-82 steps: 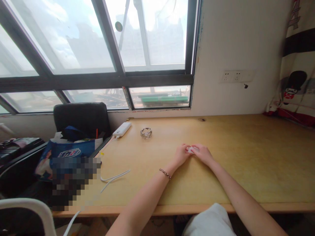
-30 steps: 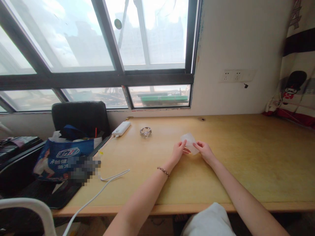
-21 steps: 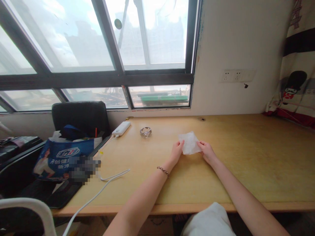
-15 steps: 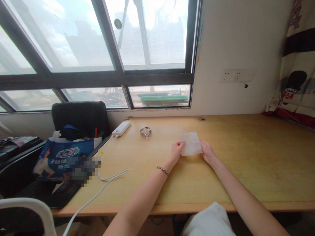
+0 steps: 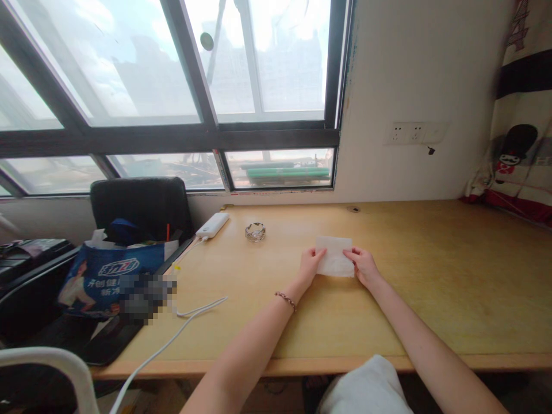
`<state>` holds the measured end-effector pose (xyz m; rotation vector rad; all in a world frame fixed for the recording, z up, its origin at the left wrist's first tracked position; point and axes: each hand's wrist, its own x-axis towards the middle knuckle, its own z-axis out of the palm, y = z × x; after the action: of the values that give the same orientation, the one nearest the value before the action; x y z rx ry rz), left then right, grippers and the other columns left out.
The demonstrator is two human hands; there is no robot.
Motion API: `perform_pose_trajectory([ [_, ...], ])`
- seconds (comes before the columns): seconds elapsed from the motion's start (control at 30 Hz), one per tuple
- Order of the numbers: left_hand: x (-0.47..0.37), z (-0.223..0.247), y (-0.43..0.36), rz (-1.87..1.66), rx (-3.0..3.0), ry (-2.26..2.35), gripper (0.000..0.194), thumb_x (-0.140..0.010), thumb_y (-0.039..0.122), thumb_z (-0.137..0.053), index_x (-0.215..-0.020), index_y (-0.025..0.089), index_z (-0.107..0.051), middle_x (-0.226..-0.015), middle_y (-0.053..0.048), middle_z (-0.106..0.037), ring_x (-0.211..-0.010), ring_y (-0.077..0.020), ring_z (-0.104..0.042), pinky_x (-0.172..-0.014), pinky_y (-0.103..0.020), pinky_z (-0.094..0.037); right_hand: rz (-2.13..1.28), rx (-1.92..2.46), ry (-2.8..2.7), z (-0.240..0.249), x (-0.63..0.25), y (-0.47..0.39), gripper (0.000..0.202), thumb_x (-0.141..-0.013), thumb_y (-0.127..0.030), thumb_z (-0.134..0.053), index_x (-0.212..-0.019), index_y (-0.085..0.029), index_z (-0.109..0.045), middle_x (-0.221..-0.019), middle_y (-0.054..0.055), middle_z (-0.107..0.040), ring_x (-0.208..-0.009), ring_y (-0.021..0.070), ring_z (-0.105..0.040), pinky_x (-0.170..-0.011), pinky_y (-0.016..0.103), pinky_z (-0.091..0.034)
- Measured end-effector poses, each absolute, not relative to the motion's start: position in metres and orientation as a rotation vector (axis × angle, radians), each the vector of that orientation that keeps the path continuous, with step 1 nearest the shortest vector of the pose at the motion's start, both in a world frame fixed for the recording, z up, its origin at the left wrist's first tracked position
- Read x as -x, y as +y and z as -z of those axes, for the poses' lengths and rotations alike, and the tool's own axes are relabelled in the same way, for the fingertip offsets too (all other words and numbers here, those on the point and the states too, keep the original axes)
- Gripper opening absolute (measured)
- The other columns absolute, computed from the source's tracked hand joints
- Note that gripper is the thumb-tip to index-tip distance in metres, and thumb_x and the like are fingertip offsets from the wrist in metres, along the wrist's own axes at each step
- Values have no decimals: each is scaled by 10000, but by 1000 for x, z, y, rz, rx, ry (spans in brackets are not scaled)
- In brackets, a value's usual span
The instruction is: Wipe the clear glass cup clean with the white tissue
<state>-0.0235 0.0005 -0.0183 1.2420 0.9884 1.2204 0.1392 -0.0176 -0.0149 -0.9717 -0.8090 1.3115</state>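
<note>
Between my two hands is a square white tissue (image 5: 335, 261), held up just above the wooden table (image 5: 431, 276). My left hand (image 5: 309, 267) pinches its left edge, with the thumb on the near face. On the opposite edge, my right hand (image 5: 364, 267) grips it with the thumb laid over the front. Fingers behind the tissue are hidden. Farther back and to the left, apart from both hands, a silver openwork ring-shaped piece (image 5: 255, 232) lies on the tabletop.
A white power bank (image 5: 213, 225) lies at the table's back left with a white cable (image 5: 194, 313) running to the front edge. Beyond the left edge, a blue bag (image 5: 103, 276) rests on a black chair (image 5: 142, 201). A curtain (image 5: 521, 138) hangs at right.
My right thumb has come round onto the front of the tissue. The tissue has levelled out from a slight tilt and sits a little lower.
</note>
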Motion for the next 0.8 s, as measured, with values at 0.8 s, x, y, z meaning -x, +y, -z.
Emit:
perform_pose_trajectory([
  [0.8,188,-1,57,-1377,-1377,1918,421,-805,263,-418,-1208,150,-381,-612,-11,-574,-382,-88,-491,-412,-195,-381,-1411,1031,-670,6,-133,-23,78,-612,-121,-620,-690,-130,-625,-729,84,-678,-655,216,-638,-624,312,-529],
])
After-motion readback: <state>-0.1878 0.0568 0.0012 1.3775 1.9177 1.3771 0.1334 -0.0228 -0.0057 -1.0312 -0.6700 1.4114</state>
